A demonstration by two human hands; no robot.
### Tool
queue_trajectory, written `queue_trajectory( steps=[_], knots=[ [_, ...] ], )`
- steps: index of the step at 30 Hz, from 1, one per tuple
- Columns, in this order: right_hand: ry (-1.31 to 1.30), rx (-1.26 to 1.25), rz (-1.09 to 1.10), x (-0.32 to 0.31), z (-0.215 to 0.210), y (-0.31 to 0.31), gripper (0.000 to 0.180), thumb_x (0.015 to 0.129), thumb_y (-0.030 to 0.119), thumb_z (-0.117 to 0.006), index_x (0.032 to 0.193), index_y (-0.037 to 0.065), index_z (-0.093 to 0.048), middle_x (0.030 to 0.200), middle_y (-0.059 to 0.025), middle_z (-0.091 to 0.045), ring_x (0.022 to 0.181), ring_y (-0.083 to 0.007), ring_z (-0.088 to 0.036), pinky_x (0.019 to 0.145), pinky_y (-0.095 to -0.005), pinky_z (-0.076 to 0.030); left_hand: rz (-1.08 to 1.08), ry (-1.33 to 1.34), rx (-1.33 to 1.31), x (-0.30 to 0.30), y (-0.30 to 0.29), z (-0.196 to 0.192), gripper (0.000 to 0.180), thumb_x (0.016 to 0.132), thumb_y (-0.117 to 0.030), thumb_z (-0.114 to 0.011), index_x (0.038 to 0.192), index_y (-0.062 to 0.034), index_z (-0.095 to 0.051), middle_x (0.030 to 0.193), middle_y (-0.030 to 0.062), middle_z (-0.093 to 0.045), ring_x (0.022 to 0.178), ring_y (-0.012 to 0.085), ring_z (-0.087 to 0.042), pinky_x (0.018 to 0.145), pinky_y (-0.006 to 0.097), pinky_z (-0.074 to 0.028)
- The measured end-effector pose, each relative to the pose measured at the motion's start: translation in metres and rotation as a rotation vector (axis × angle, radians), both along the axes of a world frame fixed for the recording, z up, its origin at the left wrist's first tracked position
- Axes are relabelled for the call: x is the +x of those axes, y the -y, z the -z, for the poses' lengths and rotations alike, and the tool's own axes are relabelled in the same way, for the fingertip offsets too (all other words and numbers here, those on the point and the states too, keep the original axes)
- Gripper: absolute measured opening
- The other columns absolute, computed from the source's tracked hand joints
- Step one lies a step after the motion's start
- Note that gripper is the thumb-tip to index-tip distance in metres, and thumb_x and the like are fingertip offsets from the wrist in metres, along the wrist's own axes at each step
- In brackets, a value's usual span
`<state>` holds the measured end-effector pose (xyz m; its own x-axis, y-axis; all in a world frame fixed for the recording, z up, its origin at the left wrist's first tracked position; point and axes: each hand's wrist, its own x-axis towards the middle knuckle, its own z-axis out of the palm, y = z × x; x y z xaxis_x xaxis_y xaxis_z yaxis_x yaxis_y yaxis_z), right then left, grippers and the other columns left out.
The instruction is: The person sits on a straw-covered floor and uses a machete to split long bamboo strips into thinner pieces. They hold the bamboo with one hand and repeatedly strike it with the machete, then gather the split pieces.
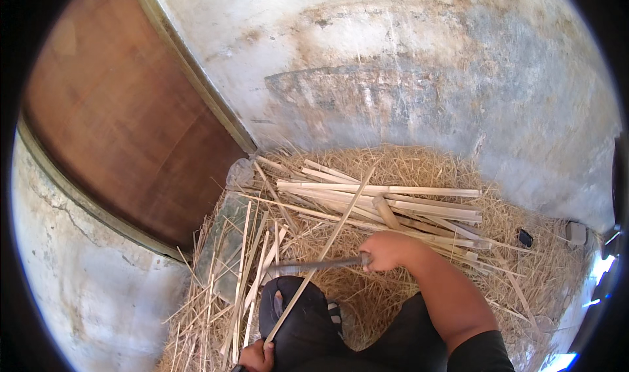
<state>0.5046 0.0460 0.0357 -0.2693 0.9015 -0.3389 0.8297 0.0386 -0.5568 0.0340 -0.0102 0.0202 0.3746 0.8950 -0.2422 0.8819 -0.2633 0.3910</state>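
My left hand (255,357) is closed round the lower end of a long, thin bamboo strip (342,220) at the bottom edge of the view. The strip slants up and to the right across my dark-trousered left knee (288,292). In my right hand (386,251) is the handle of a long knife (318,265). Its narrow dark blade points left and crosses the strip just above the knee; whether the edge bites into the strip I cannot tell. Beyond my right hand lies a pile of split bamboo pieces (426,208).
Thin bamboo strips (244,274) lie scattered left of my knee. Straw-like shavings (419,159) cover the floor up to a stained wall (393,64). A brown door (137,110) stands at the left. A small black object (525,237) and a pale box (576,234) sit at the right.
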Motion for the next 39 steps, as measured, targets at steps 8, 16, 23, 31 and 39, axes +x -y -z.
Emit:
queue_trajectory(
  steps=[8,16,23,31,39],
  knots=[
    [-0.159,0.119,0.567,0.056,0.041,-0.004,0.038,0.082,0.029,-0.074,0.109,0.003,-0.067,0.096,-0.0159,-0.070,0.092,-0.0289,-0.067,0.081,-0.0411,-0.051,0.018,0.021,-0.093,-0.002,-0.008,-0.006,0.049,0.100,-0.038,-0.039,0.117,0.0034,-0.061,0.090,0.0326,-0.065,0.087,0.0511,-0.062,0.076,0.055,-0.049],
    [0.008,0.052,-0.065,-0.012,-0.007,-0.002,0.032,0.084,0.028,-0.072,0.104,0.003,-0.067,0.093,-0.0146,-0.071,0.090,-0.0300,-0.066,0.079,-0.0433,-0.050,0.059,0.076,-0.141,-0.016,-0.015,0.002,0.048,0.102,-0.037,-0.037,0.107,0.0028,-0.062,0.084,0.0298,-0.064,0.083,0.0502,-0.061,0.073,0.052,-0.048],
    [-0.161,0.156,0.611,0.053,0.049,-0.009,0.034,0.078,0.024,-0.073,0.102,0.001,-0.067,0.095,-0.0181,-0.070,0.094,-0.0330,-0.067,0.083,-0.0424,-0.051,0.084,0.066,-0.106,-0.012,-0.020,0.001,0.049,0.102,-0.039,-0.036,0.102,0.0022,-0.062,0.087,0.0305,-0.063,0.085,0.0503,-0.060,0.075,0.051,-0.047],
    [-0.088,0.018,0.125,0.007,0.014,-0.006,0.034,0.079,0.030,-0.076,0.104,0.007,-0.069,0.096,-0.0158,-0.070,0.093,-0.0301,-0.066,0.082,-0.0416,-0.051,0.071,0.125,-0.188,0.001,-0.016,-0.020,0.051,0.103,-0.040,-0.035,0.106,0.0036,-0.061,0.094,0.0324,-0.063,0.092,0.0496,-0.060,0.080,0.050,-0.047],
    [-0.217,0.104,0.706,0.062,0.044,-0.003,0.035,0.078,0.029,-0.074,0.104,0.005,-0.069,0.094,-0.0151,-0.071,0.091,-0.0330,-0.067,0.081,-0.0426,-0.052,0.075,0.003,-0.036,0.012,-0.016,-0.025,0.051,0.101,-0.040,-0.039,0.077,0.0006,-0.059,0.066,0.0266,-0.059,0.068,0.0484,-0.061,0.062,0.052,-0.046]
  ],
)
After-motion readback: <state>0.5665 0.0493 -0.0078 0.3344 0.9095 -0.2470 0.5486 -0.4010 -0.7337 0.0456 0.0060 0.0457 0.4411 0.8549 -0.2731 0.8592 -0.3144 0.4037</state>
